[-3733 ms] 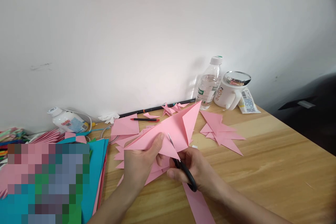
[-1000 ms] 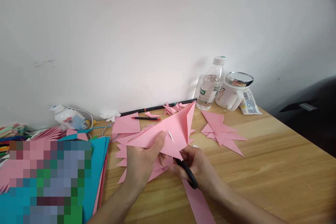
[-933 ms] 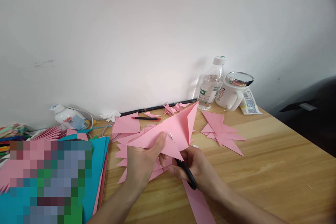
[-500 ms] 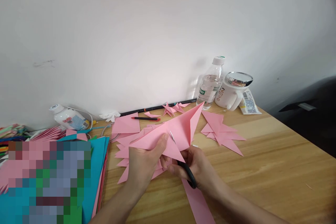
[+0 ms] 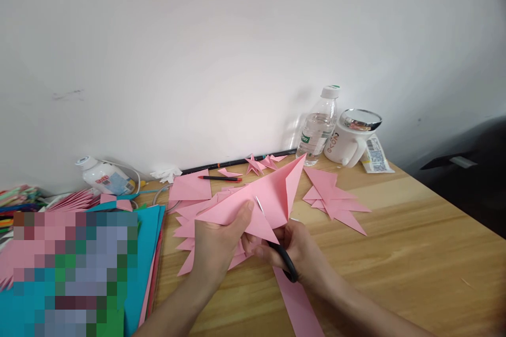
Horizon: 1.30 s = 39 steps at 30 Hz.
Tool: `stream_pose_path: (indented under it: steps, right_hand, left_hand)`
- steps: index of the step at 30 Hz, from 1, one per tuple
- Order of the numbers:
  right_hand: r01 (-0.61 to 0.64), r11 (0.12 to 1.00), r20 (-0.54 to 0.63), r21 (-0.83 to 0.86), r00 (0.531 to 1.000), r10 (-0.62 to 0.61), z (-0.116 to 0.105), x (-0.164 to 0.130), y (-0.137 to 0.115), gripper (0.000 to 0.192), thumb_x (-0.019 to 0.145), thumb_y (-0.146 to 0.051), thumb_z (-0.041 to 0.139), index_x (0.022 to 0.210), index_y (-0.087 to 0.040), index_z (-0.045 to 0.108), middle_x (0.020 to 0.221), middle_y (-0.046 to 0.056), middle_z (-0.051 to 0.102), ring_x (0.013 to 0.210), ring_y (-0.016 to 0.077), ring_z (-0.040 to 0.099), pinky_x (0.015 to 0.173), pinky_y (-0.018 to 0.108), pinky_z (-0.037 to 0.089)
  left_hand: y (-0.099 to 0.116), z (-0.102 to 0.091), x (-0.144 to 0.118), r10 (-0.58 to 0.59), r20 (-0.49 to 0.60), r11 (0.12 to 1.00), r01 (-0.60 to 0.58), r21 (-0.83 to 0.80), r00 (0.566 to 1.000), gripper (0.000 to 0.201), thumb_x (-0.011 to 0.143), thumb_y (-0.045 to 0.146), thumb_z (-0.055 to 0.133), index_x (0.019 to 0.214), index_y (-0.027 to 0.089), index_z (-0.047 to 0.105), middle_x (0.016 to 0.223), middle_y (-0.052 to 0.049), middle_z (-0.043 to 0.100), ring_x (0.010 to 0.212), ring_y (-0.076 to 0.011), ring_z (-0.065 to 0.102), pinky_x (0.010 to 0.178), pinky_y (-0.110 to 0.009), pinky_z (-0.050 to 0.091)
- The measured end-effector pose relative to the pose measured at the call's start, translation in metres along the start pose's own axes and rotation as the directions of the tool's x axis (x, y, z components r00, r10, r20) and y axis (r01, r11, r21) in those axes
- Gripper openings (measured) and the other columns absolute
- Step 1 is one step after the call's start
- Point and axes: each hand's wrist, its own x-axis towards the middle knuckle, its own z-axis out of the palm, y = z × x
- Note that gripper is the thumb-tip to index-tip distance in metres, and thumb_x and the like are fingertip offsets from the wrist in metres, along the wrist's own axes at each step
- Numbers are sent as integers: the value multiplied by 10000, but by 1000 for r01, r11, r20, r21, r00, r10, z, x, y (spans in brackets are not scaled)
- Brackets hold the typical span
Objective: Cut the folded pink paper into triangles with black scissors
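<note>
Your left hand pinches a folded pink sheet, thumb on top and fingers curled beneath, while your right hand, reaching in with bent fingers, closes around black-handled scissors, one blade showing across the sheet, above pink paper pieces on the wooden table

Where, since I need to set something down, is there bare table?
The widest bare patch of table lies between the right arm and the rightmost cutouts, holding just a sliver. A smaller one separates the left arm and pink strip. Crowded: the left, with blue paper, and the back, with bottle and mug.
</note>
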Motion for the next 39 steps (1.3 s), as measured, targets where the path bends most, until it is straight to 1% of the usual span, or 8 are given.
stream_pose_path:
  steps: [2, 6, 10, 18, 30, 33, 37, 39]
  right_hand:
    - [-7, 1000, -11, -15, 1000, 7, 0, 0, 0, 309, 578, -347, 738, 622, -152, 502, 548, -47, 400, 507, 79, 309, 483, 216, 263]
    - [-21, 1000, -26, -13, 999, 21, 0, 0, -1, 339, 564, -326, 745, 607, -156, 455, 531, -57, 364, 491, 67, 270, 455, 212, 204]
    - [-34, 999, -22, -17, 999, 34, 1, 0, -1, 322, 578, -286, 735, 585, -154, 442, 530, -58, 353, 492, 64, 256, 452, 214, 178]
    - [-43, 999, -24, -10, 999, 42, 0, 0, -3, 283, 591, -205, 714, 589, -152, 436, 518, -70, 313, 485, 56, 226, 442, 210, 150]
    - [-54, 999, -27, 2, 998, 54, 1, 0, -3, 315, 590, -160, 718, 573, -159, 403, 488, -85, 308, 463, 43, 216, 427, 201, 149]
    - [-45, 999, -40, 29, 998, 46, -1, 0, 0, 312, 570, -140, 741, 622, -157, 433, 482, -89, 353, 455, 45, 276, 421, 187, 183]
    - [-26, 993, -12, 116, 1000, 28, -3, 0, -1, 395, 512, -115, 786, 768, -157, 489, 562, -69, 485, 507, 68, 417, 467, 174, 319]
    - [-31, 991, 7, 132, 1000, 31, -4, 0, -3, 417, 481, -129, 808, 770, -152, 507, 601, -49, 530, 537, 77, 455, 489, 173, 362]
  left_hand:
    - [-1, 0, 0, -28, -29, 1000, 28, -4, 999, 406, 719, 288, 572, 356, 163, 442, 331, 22, 465, 323, -84, 436, 354, -193, 377]
    - [-4, 0, -2, -137, -107, 990, 139, 11, 985, 410, 646, 302, 641, 346, 157, 402, 296, 46, 402, 273, -54, 347, 287, -170, 280]
    - [-3, 1, -4, -106, -156, 994, 111, 21, 982, 414, 664, 312, 617, 370, 163, 367, 272, 67, 338, 269, -38, 281, 294, -166, 227]
    - [-2, 1, -4, -124, -126, 991, 129, 30, 984, 428, 676, 323, 599, 368, 163, 349, 295, 58, 358, 270, -37, 301, 301, -174, 226]
    - [-7, -4, -1, -137, -59, 988, 141, 67, 989, 406, 702, 354, 570, 396, 167, 380, 293, 55, 365, 279, -48, 317, 312, -180, 262]
    - [-6, -3, -1, -130, -69, 990, 134, 51, 989, 375, 697, 336, 579, 418, 166, 393, 298, 63, 364, 272, -44, 311, 305, -176, 256]
    - [-4, -1, -1, -113, -104, 993, 117, 32, 988, 320, 685, 314, 593, 459, 161, 427, 305, 73, 363, 268, -41, 304, 295, -167, 238]
    - [-5, -2, -1, -118, -99, 992, 121, 24, 988, 316, 682, 313, 597, 461, 160, 432, 310, 72, 370, 267, -43, 311, 288, -165, 236]
